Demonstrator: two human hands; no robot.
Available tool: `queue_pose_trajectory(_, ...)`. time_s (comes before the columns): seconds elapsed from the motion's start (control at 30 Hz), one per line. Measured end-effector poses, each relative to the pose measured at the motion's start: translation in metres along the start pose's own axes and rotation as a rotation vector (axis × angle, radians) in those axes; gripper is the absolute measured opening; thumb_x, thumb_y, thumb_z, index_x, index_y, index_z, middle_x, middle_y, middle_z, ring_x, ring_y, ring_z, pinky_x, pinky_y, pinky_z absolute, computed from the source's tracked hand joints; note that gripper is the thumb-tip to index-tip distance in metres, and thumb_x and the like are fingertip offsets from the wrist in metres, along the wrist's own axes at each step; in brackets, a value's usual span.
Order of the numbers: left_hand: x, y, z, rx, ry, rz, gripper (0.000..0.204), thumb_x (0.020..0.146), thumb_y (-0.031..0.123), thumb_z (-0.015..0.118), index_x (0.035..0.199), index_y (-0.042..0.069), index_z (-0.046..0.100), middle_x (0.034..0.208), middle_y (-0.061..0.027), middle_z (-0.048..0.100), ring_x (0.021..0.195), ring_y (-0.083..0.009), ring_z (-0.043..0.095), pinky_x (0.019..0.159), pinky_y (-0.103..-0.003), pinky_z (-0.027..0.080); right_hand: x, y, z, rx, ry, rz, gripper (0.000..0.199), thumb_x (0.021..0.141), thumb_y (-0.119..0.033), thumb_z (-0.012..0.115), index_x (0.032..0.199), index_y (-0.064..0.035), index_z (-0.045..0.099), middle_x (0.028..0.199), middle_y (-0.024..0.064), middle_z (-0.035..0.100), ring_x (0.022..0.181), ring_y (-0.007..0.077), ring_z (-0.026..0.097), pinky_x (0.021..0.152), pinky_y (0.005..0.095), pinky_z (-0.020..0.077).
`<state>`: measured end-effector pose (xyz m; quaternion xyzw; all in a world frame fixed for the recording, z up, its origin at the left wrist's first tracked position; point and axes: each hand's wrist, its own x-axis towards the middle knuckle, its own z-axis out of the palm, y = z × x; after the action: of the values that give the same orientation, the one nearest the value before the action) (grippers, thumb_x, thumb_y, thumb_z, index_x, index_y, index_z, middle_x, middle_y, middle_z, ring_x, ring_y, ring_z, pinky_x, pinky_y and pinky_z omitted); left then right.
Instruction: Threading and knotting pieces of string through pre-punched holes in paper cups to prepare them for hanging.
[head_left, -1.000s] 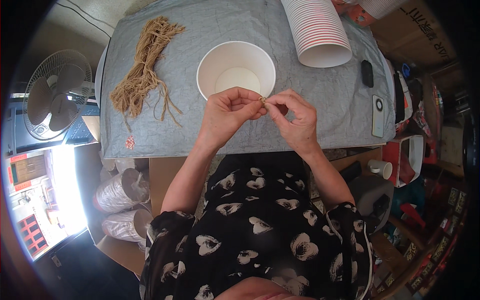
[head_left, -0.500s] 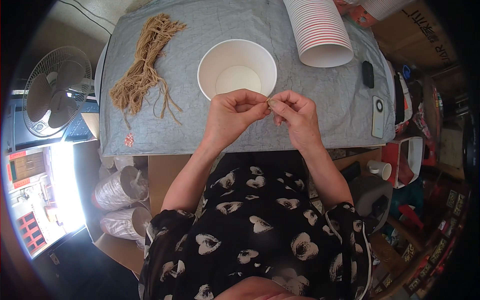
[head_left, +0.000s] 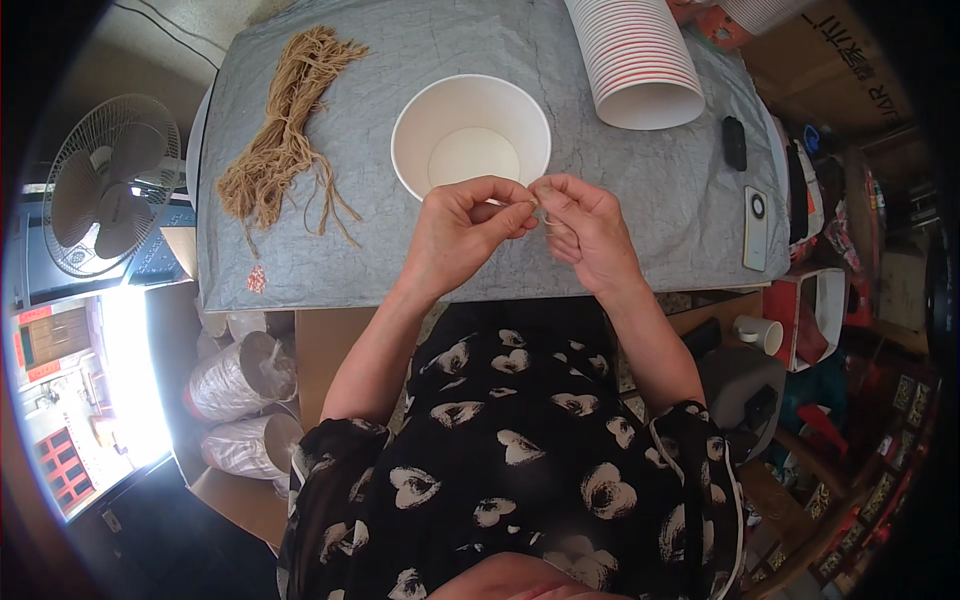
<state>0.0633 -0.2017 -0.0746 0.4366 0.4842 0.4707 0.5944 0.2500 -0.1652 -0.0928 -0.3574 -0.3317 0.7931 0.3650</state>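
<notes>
Fan blades behind a round white wire guard [head_left: 110,195] sit at the far left, off the table. On the grey crinkled table cover [head_left: 640,190] lies a bundle of tan twine strands [head_left: 283,150], well apart from the hands. The left hand [head_left: 455,235] comes up from the lower edge with the wrist bent inward, thumb and forefinger pinched together at the tips. Just behind the 2 hands stands a wide white paper cup [head_left: 470,135], upright and open. The right hand [head_left: 590,230] mirrors the left, fingers curled, its thumb and forefinger pinched shut against the left fingertips. Between them is a short piece of tan twine [head_left: 540,205], mostly hidden, held just above the cup's near rim. Farther right lie a stack of white paper cups with red rims [head_left: 640,60] on its side, and a white phone [head_left: 757,228].
</notes>
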Motion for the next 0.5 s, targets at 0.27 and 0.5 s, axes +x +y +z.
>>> queue_pose_trajectory(0.27,0.0006,0.0025,0.0,-0.001,0.021,-0.013,0.012,0.094,0.001,0.069,0.103,-0.007,0.069,0.092,-0.0089,0.074,0.085,-0.0136,0.073,0.075,-0.025,0.06,-0.0031,-0.0003,-0.0009,-0.11,-0.005,-0.058,0.016,0.098,-0.014,0.068,0.107,-0.0004,0.067,0.064,-0.0076,0.053,0.047,-0.0014,0.033,0.042,0.0189,0.0224)
queue_pose_trajectory(0.5,-0.0014,0.0039,-0.0033,0.013,-0.001,-0.021,0.008,0.091,-0.003,0.071,0.097,-0.006,0.067,0.091,-0.0078,0.073,0.085,-0.0129,0.072,0.075,-0.025,0.06,-0.004,-0.0063,-0.0019,-0.361,-0.048,-0.114,0.014,0.099,-0.013,0.067,0.108,-0.0019,0.066,0.069,-0.006,0.06,0.05,-0.0018,0.037,0.044,0.0172,0.0245)
